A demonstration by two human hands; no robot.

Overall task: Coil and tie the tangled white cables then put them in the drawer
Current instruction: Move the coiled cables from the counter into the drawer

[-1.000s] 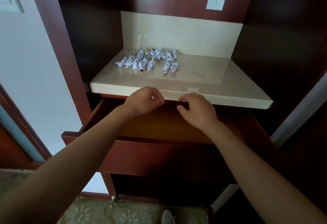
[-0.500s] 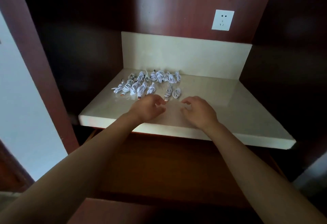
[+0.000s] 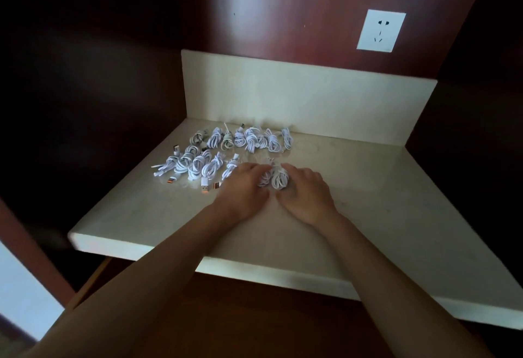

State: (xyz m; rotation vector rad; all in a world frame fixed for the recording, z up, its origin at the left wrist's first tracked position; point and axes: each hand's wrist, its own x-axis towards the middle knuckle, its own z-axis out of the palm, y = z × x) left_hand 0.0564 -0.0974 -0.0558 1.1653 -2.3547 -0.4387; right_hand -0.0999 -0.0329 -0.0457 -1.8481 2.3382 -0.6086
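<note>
On the left of the pale stone surface (image 3: 147, 216) the white cables (image 3: 203, 165) lie in two rows of small coiled bundles, some with orange-tipped plugs sticking out toward the near edge. Next comes the left hand (image 3: 243, 187), palm down, its fingers fairly straight and its grip released, fingertips resting at the left edge of the two nearest bundles (image 3: 278, 180). Those two sit side by side between the hands, long axes running away from the person, and they touch both sets of fingers. The right hand (image 3: 307, 192) lies just to their right, fingers bent over the outer bundle; in this dim, soft picture I cannot tell whether its grip is closed on the coil or only rests against it. By that lie the right hand is the nearer one for lifting, with the pair just ahead of both thumbs. The drawer (image 3: 240, 321) shows as brown wood below the near edge, standing out toward the person, so the carry should go back and down. A wall socket (image 3: 381, 30) sits high on the right
</note>
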